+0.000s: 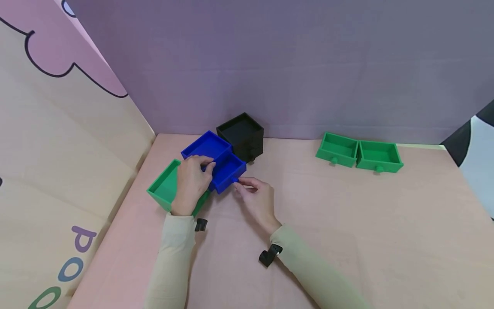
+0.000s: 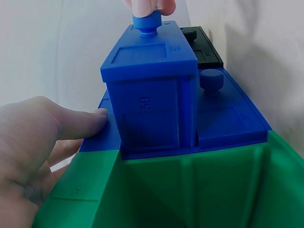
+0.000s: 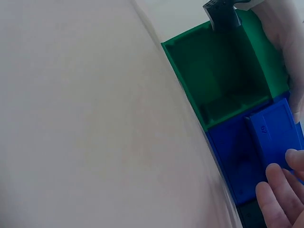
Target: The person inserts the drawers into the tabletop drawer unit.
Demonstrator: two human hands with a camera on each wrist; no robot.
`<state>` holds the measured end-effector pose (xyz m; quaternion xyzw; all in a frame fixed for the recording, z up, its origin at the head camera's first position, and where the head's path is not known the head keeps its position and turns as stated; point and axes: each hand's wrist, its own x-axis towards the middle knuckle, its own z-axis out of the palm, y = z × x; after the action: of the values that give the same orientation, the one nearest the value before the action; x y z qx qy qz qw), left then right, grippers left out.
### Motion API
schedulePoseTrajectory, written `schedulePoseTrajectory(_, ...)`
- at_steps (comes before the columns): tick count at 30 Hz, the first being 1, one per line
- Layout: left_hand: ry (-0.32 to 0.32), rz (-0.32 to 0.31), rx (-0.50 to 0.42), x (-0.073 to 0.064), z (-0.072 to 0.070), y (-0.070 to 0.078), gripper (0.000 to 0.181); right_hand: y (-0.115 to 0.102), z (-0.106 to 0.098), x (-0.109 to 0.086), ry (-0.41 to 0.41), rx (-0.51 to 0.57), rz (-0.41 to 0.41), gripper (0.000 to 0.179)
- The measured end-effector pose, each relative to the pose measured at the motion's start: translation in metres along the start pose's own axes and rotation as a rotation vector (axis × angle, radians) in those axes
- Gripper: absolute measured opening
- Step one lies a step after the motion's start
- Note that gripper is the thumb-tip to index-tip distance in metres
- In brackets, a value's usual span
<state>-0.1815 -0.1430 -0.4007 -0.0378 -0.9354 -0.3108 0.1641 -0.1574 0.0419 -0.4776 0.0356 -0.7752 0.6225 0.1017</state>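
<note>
My left hand (image 1: 191, 181) reaches across the green cabinet (image 1: 164, 185) and grips the side of the blue cabinet (image 1: 206, 146), thumb on one face and fingers behind it. A blue drawer (image 1: 227, 172) juts out of the blue cabinet's front. At its front face, my right hand (image 1: 256, 202) pinches the small round knob (image 2: 147, 21) between thumb and fingers. A second blue knob (image 2: 211, 80) sits on a drawer front lying flush beside the pulled-out one. Open slots face out of the green cabinet in the left wrist view.
A black cabinet (image 1: 243, 137) stands against the blue one, near the grey-purple back wall (image 1: 293, 68). Two green drawers, a left one (image 1: 338, 148) and a right one (image 1: 380, 155), sit side by side at the back right. A pale printed wall (image 1: 77, 150) borders the left.
</note>
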Motion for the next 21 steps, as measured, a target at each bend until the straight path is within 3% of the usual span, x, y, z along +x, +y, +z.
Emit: schedulePoseTrajectory(21, -0.006, 0.000, 0.000, -0.0008, -0.0011, 0.0014, 0.021, -0.0037, 0.0042, 0.0046, 0.003, -0.005, 0.000, 0.020)
